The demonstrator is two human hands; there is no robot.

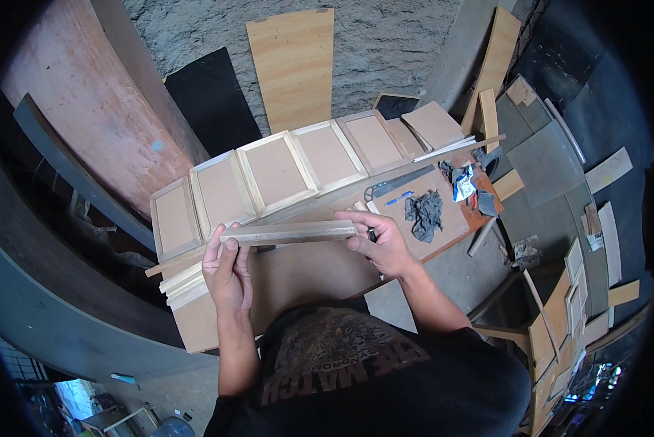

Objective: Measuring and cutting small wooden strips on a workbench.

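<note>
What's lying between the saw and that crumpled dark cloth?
In the head view, a blue pen lies between the saw and the crumpled dark cloth.

A worktable [305,275] is topped with brown board. Along its far side, five wood-framed panels [276,173] are set in a row (whether flat or propped cannot be told). Pale strips [185,285] are stacked at the left; rightward, a handsaw [408,180], blue pen [400,198] and dark crumpled cloth [424,216] are laid.
</note>
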